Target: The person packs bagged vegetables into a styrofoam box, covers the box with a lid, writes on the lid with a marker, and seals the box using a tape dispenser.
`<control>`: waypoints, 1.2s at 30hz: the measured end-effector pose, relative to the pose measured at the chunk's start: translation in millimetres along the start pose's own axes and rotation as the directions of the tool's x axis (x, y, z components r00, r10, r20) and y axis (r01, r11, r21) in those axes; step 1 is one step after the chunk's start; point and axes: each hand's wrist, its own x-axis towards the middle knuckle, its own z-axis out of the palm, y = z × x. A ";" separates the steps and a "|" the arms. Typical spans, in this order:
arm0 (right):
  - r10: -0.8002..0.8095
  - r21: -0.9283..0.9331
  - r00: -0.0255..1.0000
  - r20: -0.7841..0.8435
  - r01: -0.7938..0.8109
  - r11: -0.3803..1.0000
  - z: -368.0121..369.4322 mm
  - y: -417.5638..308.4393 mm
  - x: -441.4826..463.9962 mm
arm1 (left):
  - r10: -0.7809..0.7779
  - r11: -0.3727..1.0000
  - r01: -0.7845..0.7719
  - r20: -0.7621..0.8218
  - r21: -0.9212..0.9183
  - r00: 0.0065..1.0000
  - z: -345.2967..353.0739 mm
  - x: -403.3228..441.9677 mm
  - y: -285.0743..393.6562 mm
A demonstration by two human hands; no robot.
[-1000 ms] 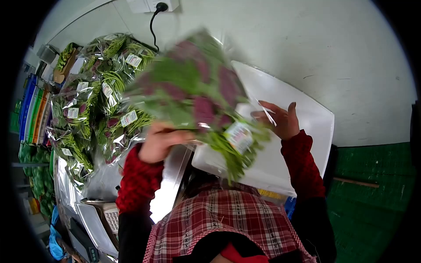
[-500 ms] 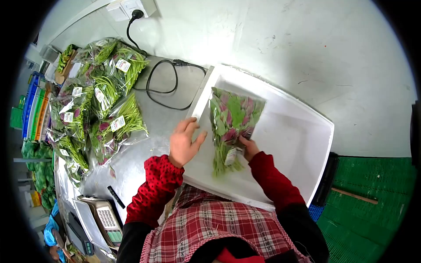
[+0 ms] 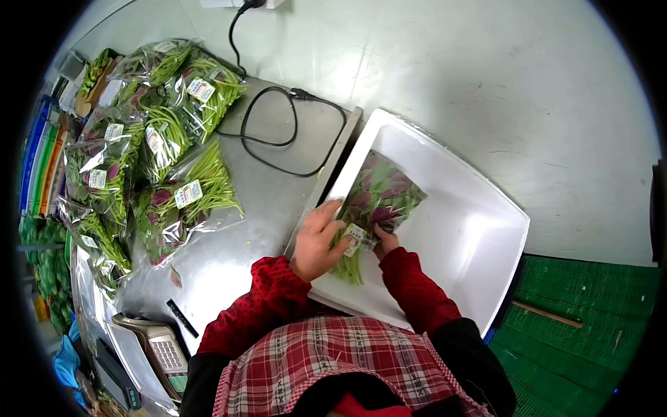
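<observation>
One bagged bunch of greens (image 3: pixel 382 189) is grasped by the right hand (image 3: pixel 385 243) inside the white bin (image 3: pixel 451 271), the left hand (image 3: pixel 318 244) spread loosely at its edge, and could be bruised if pressed too hard against the bin.

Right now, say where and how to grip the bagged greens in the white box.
Probably pinch the right edge beside the label, from the right: the bagged greens lie along the white box's left wall, bare box floor to their right.
</observation>
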 end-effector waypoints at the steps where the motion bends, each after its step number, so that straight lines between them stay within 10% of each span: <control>1: 0.019 -0.091 1.000 -0.003 -0.019 0.996 -13.1 -5.3 -0.8 | -0.002 1.000 0.002 -0.022 -0.013 1.000 1.1 -1.2 -0.8; 3: 0.103 -0.340 0.994 -0.044 -0.112 0.934 -30.3 -12.0 -4.6 | -0.085 0.985 0.077 -0.042 -0.152 0.996 -4.3 -10.4 -4.1; 5: 0.070 -0.087 0.981 0.180 -0.055 0.995 -26.2 -3.9 9.7 | -0.311 0.943 0.273 -0.211 -0.190 0.927 -32.4 -18.3 -7.2; 8: 0.010 -0.047 0.935 0.354 0.007 0.999 -4.1 1.3 31.2 | -0.865 0.491 0.582 -0.284 -0.648 0.413 -66.8 -68.9 -73.1; 11: 0.076 -0.550 0.986 0.147 0.018 0.835 -25.3 -15.2 32.1 | -1.000 0.015 0.404 -0.021 -0.915 -0.009 -127.3 -124.8 -137.3; 15: 0.032 -0.661 0.989 -0.145 -0.121 0.741 -41.5 -50.9 -10.3 | -0.991 -0.027 0.105 0.014 -0.994 -0.130 -164.6 -122.4 -184.1; 19: -0.298 -0.673 0.953 0.052 0.254 0.695 -31.0 -84.3 -31.4 | -0.963 0.154 0.073 -0.166 -0.985 -0.212 -168.9 -118.9 -207.9; 24: -0.425 -0.392 0.759 0.492 0.630 0.670 72.1 -106.7 -105.8 | -0.885 0.463 0.317 -0.410 -0.828 0.221 -200.5 -109.8 -128.8; 26: -0.452 -0.462 0.623 0.639 0.780 0.421 87.7 -132.4 -126.0 | -0.837 0.492 0.311 -0.344 -0.813 0.426 -200.5 -65.6 -46.8; 30: -0.407 -0.271 0.589 0.698 0.743 0.612 91.5 -198.8 -164.0 | -0.611 0.537 0.366 -0.052 -0.760 0.790 -160.0 8.7 53.5; 35: -0.297 -0.257 0.745 0.597 0.528 0.809 42.0 -197.3 -145.5 | -0.260 0.392 0.636 0.583 -0.665 0.770 -28.2 64.5 62.7; 36: -0.360 -0.142 0.828 0.429 0.456 0.879 19.5 -179.6 -128.1 | -0.233 0.645 0.496 0.468 -0.581 0.852 -8.9 61.8 64.9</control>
